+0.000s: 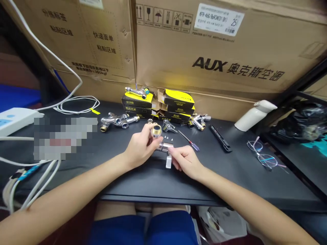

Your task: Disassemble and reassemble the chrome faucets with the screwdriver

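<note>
My left hand [140, 147] pinches a round brass-and-chrome faucet fitting [156, 131] between fingers and thumb, above the desk. My right hand [185, 162] grips a chrome faucet body [165, 146], whose flat lever handle [168, 160] points down toward me. The fitting and the body are close together, and I cannot tell if they touch. Several tiny screws [168, 138] lie just beyond my hands, beside a small screwdriver with a purple handle [189, 141]. More chrome faucets [114, 120] [199, 121] lie on the black desk [143, 183] further back.
Open black-and-yellow product boxes [176, 105] are stacked at the back, with a faucet [136, 92] on top. Large cardboard cartons [204, 51] form the wall behind. A black utility knife [220, 138], glasses [263, 154], a white bottle [254, 115], a power strip [15, 119] and cables surround the work area.
</note>
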`<state>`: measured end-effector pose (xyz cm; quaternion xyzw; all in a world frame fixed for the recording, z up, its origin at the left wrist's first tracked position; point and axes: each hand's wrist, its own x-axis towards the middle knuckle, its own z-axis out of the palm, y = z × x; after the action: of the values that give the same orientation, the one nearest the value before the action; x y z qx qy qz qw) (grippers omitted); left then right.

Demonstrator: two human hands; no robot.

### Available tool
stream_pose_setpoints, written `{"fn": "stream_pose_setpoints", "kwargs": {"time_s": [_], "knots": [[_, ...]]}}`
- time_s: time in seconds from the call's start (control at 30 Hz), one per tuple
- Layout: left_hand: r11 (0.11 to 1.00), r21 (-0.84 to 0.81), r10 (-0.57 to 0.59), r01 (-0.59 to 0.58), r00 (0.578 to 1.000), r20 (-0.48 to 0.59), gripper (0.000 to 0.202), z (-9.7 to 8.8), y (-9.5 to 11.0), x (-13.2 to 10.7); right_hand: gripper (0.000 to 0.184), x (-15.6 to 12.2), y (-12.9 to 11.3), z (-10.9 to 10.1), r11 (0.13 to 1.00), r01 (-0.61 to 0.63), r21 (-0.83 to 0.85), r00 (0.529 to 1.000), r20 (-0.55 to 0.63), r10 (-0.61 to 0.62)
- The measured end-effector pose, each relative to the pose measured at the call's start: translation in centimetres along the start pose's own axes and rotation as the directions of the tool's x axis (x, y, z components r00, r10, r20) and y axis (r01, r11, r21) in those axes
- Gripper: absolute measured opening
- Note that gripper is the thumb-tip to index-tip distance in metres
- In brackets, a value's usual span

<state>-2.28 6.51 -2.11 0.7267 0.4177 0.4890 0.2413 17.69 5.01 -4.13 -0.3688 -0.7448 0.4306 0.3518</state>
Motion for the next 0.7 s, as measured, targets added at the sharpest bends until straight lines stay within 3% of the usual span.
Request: {"fn": "stream_pose_setpoints", "kwargs": {"time_s": [0.1,0.2,0.3,0.4,0.5,0.6,0.7], "knots": [[0.986,0.139,0.094,-0.095,0.995,0.012,0.029,-0.3,-0.3,-0.1,0.061,-0.3,-0.1,0.1,0.987,-0.078,0.140,0.995,0.069,0.069],[0.988,0.155,0.008,-0.009,1.000,0.008,0.028,-0.3,-0.2,0.2,0.045,-0.5,-0.3,0.2,0.986,0.144,0.082,0.989,0.004,-0.145],[0.992,0.127,-0.030,0.026,0.999,0.028,0.030,-0.3,-0.1,0.5,0.017,-0.8,-0.5,0.6,0.900,0.421,-0.110,0.891,-0.132,-0.434],[0.997,0.069,-0.041,0.038,0.998,0.041,0.026,-0.2,0.1,0.5,0.042,-0.9,-0.5,1.0,0.770,0.533,-0.350,0.750,-0.224,-0.622],[0.983,-0.108,-0.135,0.147,0.984,0.113,0.023,0.1,0.6,0.4,0.053,-0.6,-0.4,0.7,0.615,0.574,-0.541,0.653,-0.152,-0.742],[0.883,-0.320,-0.266,0.343,0.929,0.259,0.030,0.5,1.3,0.3,0.055,-0.1,-0.3,-0.2,0.522,0.583,-0.623,0.619,-0.076,-0.782],[0.830,-0.389,-0.296,0.400,0.906,0.302,0.033,0.7,1.7,0.2,0.054,0.1,0.0,-0.8,0.524,0.527,-0.669,0.636,-0.098,-0.765]]}}
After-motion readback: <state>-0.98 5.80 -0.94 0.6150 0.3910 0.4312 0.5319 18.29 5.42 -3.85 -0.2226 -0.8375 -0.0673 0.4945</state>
